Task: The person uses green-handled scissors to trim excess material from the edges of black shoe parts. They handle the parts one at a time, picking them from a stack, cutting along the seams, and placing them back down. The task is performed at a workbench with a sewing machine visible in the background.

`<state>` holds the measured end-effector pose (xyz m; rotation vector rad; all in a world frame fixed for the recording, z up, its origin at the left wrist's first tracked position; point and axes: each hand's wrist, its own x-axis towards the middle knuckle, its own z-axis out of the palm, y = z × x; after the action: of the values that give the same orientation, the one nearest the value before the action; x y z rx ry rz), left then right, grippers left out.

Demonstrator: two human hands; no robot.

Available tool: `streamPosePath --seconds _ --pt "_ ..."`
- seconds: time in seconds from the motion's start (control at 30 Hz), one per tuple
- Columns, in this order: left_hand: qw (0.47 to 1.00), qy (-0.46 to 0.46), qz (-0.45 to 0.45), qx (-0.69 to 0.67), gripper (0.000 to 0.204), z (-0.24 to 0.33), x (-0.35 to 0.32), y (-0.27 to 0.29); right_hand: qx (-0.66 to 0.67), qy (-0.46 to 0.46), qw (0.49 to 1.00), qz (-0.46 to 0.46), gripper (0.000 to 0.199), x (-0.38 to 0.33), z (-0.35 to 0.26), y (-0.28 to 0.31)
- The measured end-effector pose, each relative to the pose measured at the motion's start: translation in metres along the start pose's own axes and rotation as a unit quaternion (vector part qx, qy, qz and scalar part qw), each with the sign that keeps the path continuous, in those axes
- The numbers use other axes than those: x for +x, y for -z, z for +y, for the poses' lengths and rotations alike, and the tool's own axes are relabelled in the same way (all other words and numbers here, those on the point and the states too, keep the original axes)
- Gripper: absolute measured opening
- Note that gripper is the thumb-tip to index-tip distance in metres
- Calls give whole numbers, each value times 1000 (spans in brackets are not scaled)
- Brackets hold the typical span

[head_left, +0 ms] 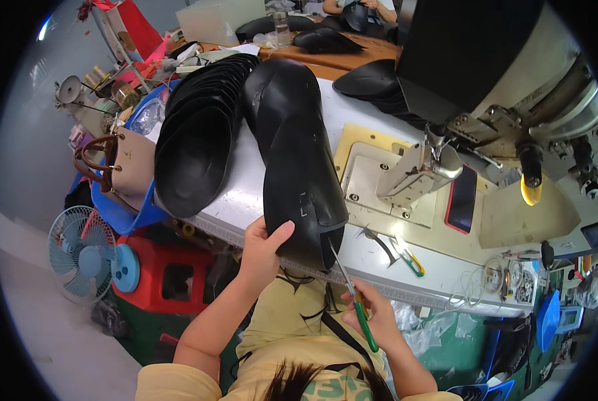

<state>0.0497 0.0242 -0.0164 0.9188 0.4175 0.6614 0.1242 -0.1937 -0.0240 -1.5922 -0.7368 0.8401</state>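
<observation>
Currently | your L hand [262, 255] pinches curved glossy-black leather-like piece [302, 177], near end, at white tabletop [242, 204]'s front edge | your R hand [377, 311] wrapped round green-handled steel scissors [362, 319], tip at pc's edge | risk: if L pinch slips, blades prob. nick pc

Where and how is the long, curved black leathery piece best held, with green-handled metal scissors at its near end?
Probably pinch the black piece at its near left edge, from the left, thumb on top, where the left hand sits: it is curved and looks thin, and the scissors in the right hand meet its right corner.
</observation>
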Motion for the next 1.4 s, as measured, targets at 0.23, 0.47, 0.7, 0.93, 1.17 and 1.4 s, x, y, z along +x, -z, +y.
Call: streamPosePath --seconds 0.23,0.47,0.7,0.93,1.17,1.4 --pt "987 103 -121 15 20 14 -10 -2 -15 34 998 43 56 -5 14 -4" --pt "990 51 -129 23 19 1 -17 -14 76 18 997 24 55 -12 7 0" --pt "997 15 -80 0 16 -3 -28 -32 210 -54 976 -2 54 -21 -4 0" --pt "998 -8 -62 -7 17 -8 -31 -36 232 -54 971 -30 49 -24 -2 6" --pt "998 -25 -50 0 16 -12 -33 -36 193 -51 979 -35 48 -24 -1 9" --pt "999 -21 -42 9 14 -13 -33 -36 166 -38 985 -28 47 -24 -5 6"
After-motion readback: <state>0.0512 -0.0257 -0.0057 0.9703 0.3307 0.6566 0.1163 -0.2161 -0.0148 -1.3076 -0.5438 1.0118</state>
